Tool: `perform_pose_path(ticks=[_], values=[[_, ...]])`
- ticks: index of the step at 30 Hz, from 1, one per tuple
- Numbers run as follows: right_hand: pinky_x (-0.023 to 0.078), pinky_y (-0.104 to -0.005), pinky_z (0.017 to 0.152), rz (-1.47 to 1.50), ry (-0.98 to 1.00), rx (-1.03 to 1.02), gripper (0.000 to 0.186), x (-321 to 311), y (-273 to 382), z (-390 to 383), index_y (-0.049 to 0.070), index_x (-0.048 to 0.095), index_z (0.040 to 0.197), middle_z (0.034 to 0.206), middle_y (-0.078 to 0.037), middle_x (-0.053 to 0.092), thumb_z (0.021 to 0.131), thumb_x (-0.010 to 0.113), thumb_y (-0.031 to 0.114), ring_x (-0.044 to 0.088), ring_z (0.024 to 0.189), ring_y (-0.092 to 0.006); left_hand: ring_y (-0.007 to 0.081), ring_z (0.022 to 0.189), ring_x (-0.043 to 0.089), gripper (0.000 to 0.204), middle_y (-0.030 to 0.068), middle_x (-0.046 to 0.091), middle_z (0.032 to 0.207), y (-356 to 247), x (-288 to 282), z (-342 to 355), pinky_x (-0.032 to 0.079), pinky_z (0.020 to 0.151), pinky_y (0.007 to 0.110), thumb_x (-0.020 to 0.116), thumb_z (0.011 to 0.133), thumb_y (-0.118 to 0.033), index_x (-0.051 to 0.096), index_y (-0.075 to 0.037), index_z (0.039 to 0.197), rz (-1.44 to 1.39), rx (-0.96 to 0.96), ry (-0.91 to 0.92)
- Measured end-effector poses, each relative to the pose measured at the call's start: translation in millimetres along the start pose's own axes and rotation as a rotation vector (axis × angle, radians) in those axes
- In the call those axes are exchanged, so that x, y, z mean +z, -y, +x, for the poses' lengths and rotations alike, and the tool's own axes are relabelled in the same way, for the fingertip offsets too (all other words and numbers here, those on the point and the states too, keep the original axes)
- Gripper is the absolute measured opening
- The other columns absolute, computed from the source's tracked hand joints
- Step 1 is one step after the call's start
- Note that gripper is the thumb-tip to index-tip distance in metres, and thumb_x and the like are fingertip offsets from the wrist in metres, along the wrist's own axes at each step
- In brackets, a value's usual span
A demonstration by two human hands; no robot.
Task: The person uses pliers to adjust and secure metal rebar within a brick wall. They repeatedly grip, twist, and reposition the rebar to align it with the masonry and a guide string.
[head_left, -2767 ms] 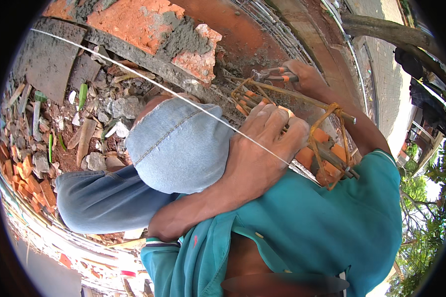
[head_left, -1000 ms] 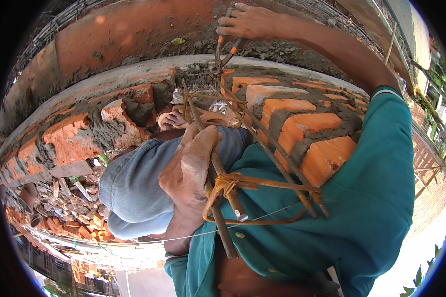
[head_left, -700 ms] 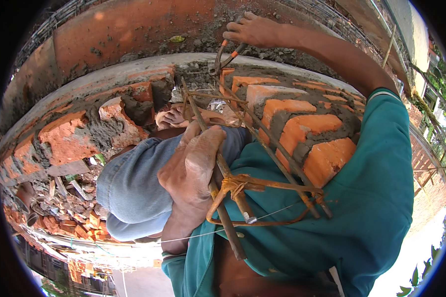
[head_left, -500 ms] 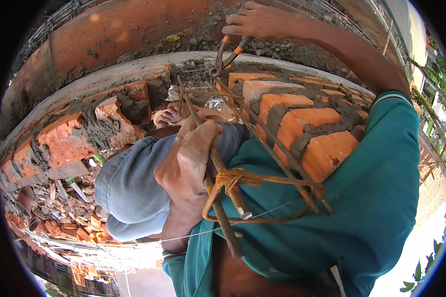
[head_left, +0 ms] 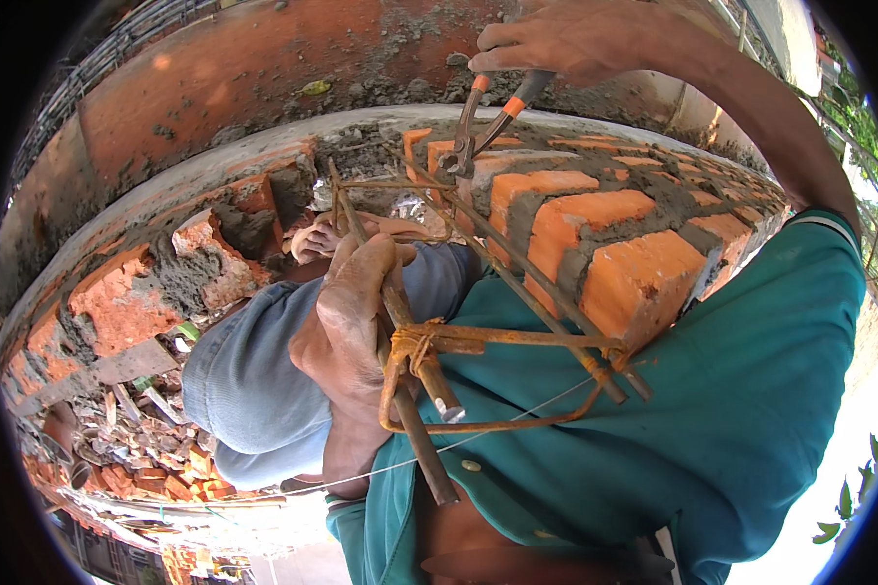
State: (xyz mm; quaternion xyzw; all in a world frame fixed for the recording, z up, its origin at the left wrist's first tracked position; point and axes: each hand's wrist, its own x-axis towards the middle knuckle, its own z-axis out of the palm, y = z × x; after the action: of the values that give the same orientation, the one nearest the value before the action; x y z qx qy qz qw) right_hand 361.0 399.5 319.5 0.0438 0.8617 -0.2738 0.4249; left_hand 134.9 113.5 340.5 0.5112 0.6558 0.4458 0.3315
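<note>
My left hand (head_left: 346, 322) is closed around a bar of a rusty rebar cage (head_left: 493, 336), which lies lengthwise over my jeans (head_left: 244, 370) and shirt, with wire wrapped at its corners. My right hand (head_left: 576, 39), high at the right, grips pincers (head_left: 466, 138) with black and orange handles. Their jaws sit at or just above the cage's far end; contact is unclear. A bare foot (head_left: 312, 239) shows partly behind the bars. A thin white string (head_left: 341, 480) crosses below the cage.
Brick courses with wet mortar (head_left: 634, 273) run at the right, beside the cage. A rough, broken brick course (head_left: 107, 297) is at the left, with rubble (head_left: 166, 439) below it. Beyond both lie a pale ledge (head_left: 215, 141) and a reddish, mud-spattered surface (head_left: 224, 78).
Over the last second, the pincers have moved right and down, nearer the cage bars. Earlier my view was turned further left onto rubble. My left hand keeps its grip on the cage.
</note>
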Motion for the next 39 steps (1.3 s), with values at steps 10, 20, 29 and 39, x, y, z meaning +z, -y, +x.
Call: perform_pose_path(ticks=[10, 20, 29, 39], values=[[0.05, -0.0524, 0.099, -0.009, 0.024, -0.012, 0.044, -5, 17, -11, 0.004, 0.044, 0.149, 0.132, -0.019, 0.053, 0.105, 0.044, 0.009, 0.059, 0.121, -0.0387, 0.0217, 0.084, 0.077, 0.033, 0.018, 0.077, 0.1, 0, 1, 2, 0.061, 0.071, 0.029, 0.082, 0.084, 0.001, 0.065, 0.0, 0.113, 0.01, 0.025, -0.011], [0.048, -0.0422, 0.111, -0.217, -0.1, 0.112, 0.046, 13, 33, -8, 0.017, 0.049, 0.146, 0.134, -0.006, 0.06, 0.102, 0.059, 0.012, 0.06, 0.123, -0.0261, 0.0229, 0.084, 0.078, 0.037, 0.0189, 0.077, 0.095, 5, -2, 3, 0.062, 0.071, 0.03, 0.082, 0.084, 0.002, 0.062, 0.001, 0.115, 0.118, 0.139, 0.014], [0.049, -0.0457, 0.095, -0.234, -0.203, -0.148, 0.018, -6, 17, -17, 0.0, 0.06, 0.113, 0.107, -0.016, 0.061, 0.1, 0.054, 0.01, 0.062, 0.107, -0.0333, 0.0209, 0.081, 0.076, 0.032, 0.016, 0.076, 0.094, 8, 1, 2, 0.06, 0.071, 0.029, 0.078, 0.09, -0.004, 0.062, 0.002, 0.117, -0.027, 0.089, 0.012], [0.054, -0.0551, 0.074, -0.014, -0.106, 0.103, 0.023, -2, 24, -11, -0.001, 0.059, 0.102, 0.088, -0.024, 0.067, 0.103, 0.052, 0.02, 0.068, 0.084, -0.0436, 0.0199, 0.082, 0.074, 0.034, 0.0159, 0.075, 0.096, 7, -2, 3, 0.059, 0.072, 0.029, 0.077, 0.091, -0.006, 0.06, 0.003, 0.12, -0.036, 0.086, 0.05]])
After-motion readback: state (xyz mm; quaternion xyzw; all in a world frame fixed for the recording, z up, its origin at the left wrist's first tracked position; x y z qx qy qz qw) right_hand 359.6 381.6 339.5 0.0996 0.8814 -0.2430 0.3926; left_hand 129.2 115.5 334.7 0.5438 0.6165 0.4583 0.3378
